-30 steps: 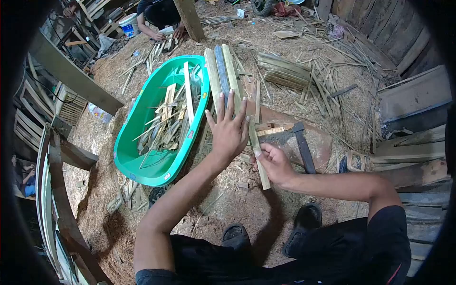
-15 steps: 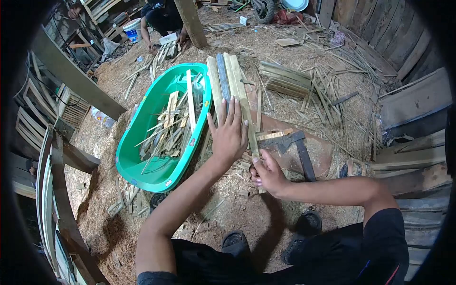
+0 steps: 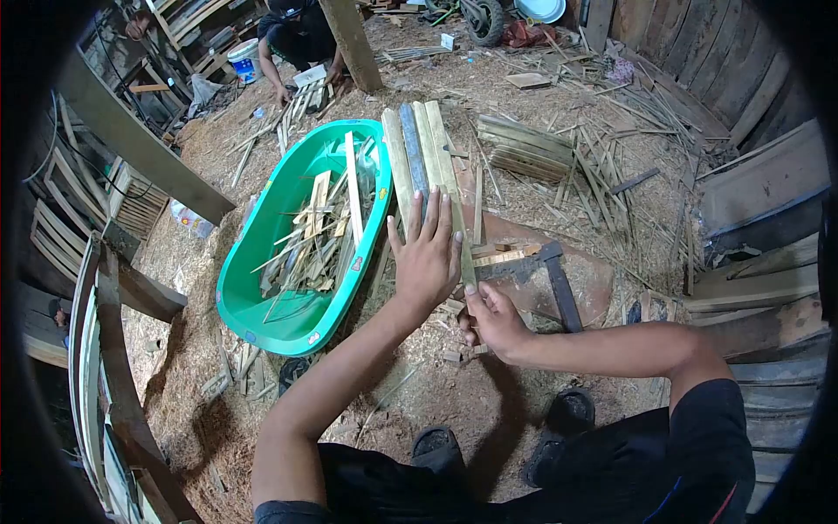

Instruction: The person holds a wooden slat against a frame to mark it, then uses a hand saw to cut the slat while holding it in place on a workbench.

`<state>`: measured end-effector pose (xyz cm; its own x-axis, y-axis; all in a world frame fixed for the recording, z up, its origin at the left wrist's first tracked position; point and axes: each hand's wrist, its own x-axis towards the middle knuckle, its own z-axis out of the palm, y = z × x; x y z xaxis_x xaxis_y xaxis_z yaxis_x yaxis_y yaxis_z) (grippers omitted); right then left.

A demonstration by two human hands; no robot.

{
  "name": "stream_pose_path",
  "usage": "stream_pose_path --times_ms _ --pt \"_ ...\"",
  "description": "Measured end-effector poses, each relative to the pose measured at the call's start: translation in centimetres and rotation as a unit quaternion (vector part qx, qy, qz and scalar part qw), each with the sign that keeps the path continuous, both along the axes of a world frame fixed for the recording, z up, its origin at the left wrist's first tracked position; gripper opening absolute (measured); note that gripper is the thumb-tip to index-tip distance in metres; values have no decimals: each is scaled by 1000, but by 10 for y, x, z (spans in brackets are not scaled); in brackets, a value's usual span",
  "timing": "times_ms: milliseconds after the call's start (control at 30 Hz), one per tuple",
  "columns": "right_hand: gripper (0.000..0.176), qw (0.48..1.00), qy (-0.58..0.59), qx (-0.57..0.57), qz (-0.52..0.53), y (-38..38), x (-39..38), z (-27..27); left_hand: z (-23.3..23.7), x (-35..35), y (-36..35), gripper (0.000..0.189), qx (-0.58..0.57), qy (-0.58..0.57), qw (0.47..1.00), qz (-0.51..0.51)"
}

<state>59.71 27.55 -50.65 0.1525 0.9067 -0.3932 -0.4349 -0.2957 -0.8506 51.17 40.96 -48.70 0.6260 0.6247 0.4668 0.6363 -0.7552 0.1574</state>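
Several long wooden strips [image 3: 429, 140] lie side by side in front of me, one of them bluish grey. My left hand [image 3: 428, 258] rests flat on their near ends with its fingers spread. Lower right, my right hand [image 3: 496, 321] is closed round the near end of a narrow wooden strip [image 3: 470, 272], thumb on top. Beside my right hand lies a dark angled metal piece [image 3: 559, 284] on a reddish board [image 3: 596, 284]. To the left, a green tub [image 3: 234, 288] holds many thin wood scraps [image 3: 323, 231].
Another person [image 3: 301, 44] crouches at the top left near a wooden post [image 3: 352, 44]. A stack of wooden slats [image 3: 524, 147] and scattered sticks lie to the right. Curved boards [image 3: 109, 375] stand at the left edge. Shavings cover the ground.
The view has shifted slightly, so the tub and strips appear a little lower. My left hand has slid slightly toward me along the strips. My right hand keeps its grip.
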Motion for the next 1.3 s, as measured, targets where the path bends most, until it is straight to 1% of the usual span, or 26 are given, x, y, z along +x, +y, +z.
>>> stream_pose_path --times_ms 100,200,300,333,433,533,633,733,833,933,1067,1300 --pt "27 995 104 -4 7 -3 1 4 -2 -1 -2 57 2 2 1000 2" --pt "28 998 42 32 25 10 5 -12 -3 -2 -2 57 -1 0 1000 1" --pt "28 994 80 47 58 8 13 -13 -4 -3 0 58 -2 -5 1000 -2" --pt "29 993 75 49 83 7 17 -12 -4 -2 0 58 -3 -9 1000 -4" --pt "30 992 69 31 105 3 20 -4 -1 -1 1 60 -9 -12 1000 1" --pt "29 985 145 11 97 7 22 -13 2 0 2 62 -7 -14 1000 1" --pt "30 984 133 9 118 13 23 -15 2 1 2 63 -15 -18 1000 1" --pt "29 972 151 51 173 18 30 -17 3 0 3 64 -23 -19 1000 0" --pt "29 971 161 36 174 16 34 -15 2 0 2 65 -24 -23 999 1" --pt "30 980 149 8 134 15 27 -12 2 1 2 65 -15 -22 1000 0" --pt "31 980 156 18 124 15 23 -16 3 0 2 65 -16 -15 1000 -1" --pt "35 985 138 8 105 8 15 -7 2 0 2 65 -9 -2 1000 -2"
